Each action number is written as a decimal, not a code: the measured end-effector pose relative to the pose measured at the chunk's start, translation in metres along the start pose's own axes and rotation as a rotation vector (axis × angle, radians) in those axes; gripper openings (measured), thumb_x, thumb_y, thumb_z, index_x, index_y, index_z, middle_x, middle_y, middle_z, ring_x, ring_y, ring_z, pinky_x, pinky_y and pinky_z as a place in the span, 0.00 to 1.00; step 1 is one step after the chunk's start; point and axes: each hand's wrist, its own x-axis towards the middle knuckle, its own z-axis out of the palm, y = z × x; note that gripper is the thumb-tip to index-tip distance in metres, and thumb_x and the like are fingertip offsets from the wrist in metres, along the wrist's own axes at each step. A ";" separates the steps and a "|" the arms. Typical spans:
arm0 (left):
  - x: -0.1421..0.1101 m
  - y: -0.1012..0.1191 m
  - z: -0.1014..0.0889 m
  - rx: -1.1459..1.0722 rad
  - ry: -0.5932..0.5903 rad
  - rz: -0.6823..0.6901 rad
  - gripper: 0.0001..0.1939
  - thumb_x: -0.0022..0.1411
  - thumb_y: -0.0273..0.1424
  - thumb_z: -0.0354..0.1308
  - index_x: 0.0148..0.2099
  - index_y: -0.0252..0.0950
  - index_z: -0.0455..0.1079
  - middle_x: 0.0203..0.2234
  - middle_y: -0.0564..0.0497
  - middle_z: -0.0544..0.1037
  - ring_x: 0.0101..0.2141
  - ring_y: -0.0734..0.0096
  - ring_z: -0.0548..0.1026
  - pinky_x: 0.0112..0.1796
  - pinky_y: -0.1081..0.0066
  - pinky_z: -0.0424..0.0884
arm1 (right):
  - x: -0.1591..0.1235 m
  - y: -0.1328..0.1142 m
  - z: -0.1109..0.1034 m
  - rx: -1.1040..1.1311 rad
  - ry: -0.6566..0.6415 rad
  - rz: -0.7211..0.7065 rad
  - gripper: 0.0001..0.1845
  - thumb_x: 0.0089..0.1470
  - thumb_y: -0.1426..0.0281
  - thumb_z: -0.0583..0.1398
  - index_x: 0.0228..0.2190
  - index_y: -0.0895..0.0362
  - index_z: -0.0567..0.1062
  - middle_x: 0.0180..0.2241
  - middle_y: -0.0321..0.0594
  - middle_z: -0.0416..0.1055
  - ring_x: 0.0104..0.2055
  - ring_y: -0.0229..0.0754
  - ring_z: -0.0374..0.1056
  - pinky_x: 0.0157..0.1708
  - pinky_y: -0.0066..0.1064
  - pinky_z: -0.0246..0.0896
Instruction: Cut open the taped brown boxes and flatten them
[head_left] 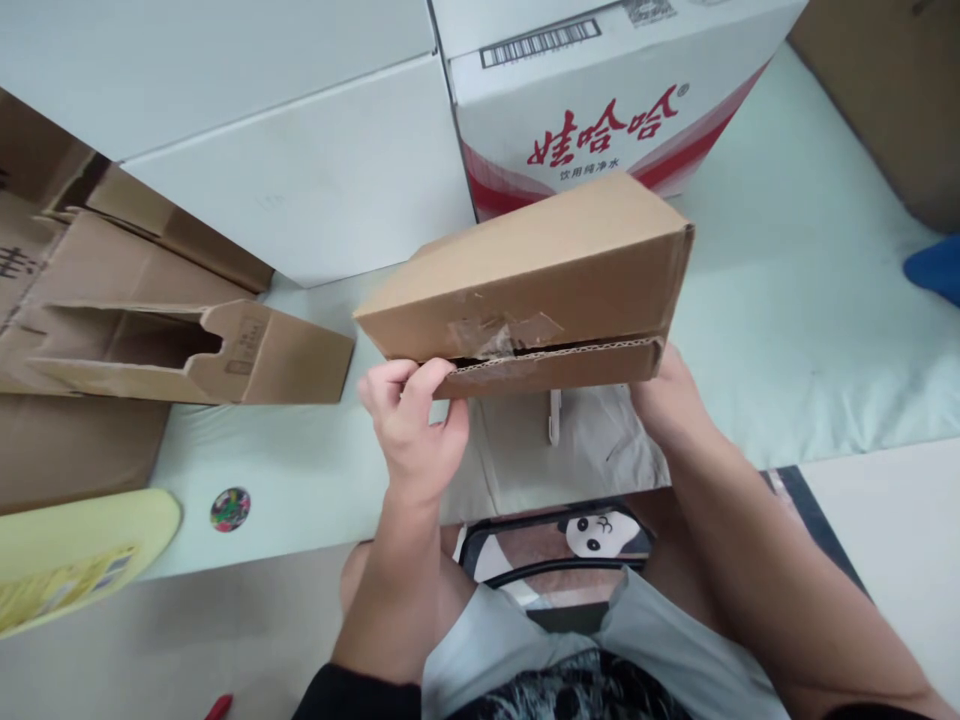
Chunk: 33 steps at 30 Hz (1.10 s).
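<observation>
A brown cardboard box (555,270) is held up tilted in front of me, a side with a seam facing me. Clear tape (510,335) lies wrinkled across that seam, which gapes slightly along its length. My left hand (416,430) is closed on the box's lower left edge, with fingertips at the seam and the thumb below. At the lower right corner my right hand (664,395) grips the box, most of its fingers hidden behind it. Below the box, a white narrow object (554,418) lies partly covered on a pale grey sheet (517,450).
White cartons (315,180) stand behind the box, one with red lettering (607,125). Open brown cardboard boxes (300,350) fill the left side. A yellow-green container (90,550) and a round sticker (230,509) are near the front left. Something blue (937,270) is at the right edge.
</observation>
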 end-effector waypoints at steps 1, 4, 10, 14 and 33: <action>0.000 -0.001 0.000 0.010 0.002 0.003 0.22 0.54 0.16 0.62 0.47 0.44 0.74 0.38 0.52 0.66 0.40 0.66 0.68 0.44 0.64 0.63 | -0.001 -0.004 0.000 -0.118 -0.066 0.002 0.18 0.62 0.53 0.59 0.39 0.54 0.78 0.37 0.43 0.81 0.41 0.49 0.76 0.37 0.36 0.69; 0.001 -0.004 -0.001 0.042 0.006 0.012 0.22 0.54 0.15 0.61 0.47 0.44 0.74 0.38 0.52 0.65 0.40 0.67 0.68 0.45 0.64 0.62 | -0.006 -0.016 0.005 -0.517 -0.402 0.038 0.14 0.60 0.60 0.58 0.34 0.56 0.79 0.28 0.42 0.78 0.31 0.45 0.70 0.30 0.34 0.56; 0.000 -0.006 0.000 0.083 -0.004 0.013 0.22 0.55 0.16 0.60 0.48 0.44 0.74 0.38 0.52 0.66 0.39 0.66 0.69 0.45 0.62 0.61 | -0.017 -0.029 0.027 -0.856 -0.702 0.081 0.17 0.65 0.60 0.55 0.48 0.51 0.79 0.42 0.46 0.83 0.39 0.52 0.75 0.29 0.35 0.44; -0.001 -0.007 -0.001 0.120 -0.022 -0.058 0.21 0.54 0.18 0.60 0.48 0.43 0.76 0.39 0.50 0.67 0.40 0.64 0.69 0.45 0.61 0.61 | -0.016 -0.030 0.028 -0.818 -0.697 0.056 0.11 0.61 0.69 0.54 0.38 0.54 0.77 0.39 0.46 0.81 0.38 0.48 0.73 0.31 0.35 0.49; -0.013 0.001 0.028 0.122 0.206 0.146 0.19 0.59 0.12 0.58 0.40 0.44 0.76 0.35 0.50 0.64 0.41 0.65 0.65 0.43 0.64 0.61 | -0.024 -0.058 -0.014 0.882 -0.322 -0.183 0.18 0.67 0.49 0.59 0.38 0.49 0.78 0.15 0.27 0.65 0.12 0.33 0.51 0.13 0.28 0.44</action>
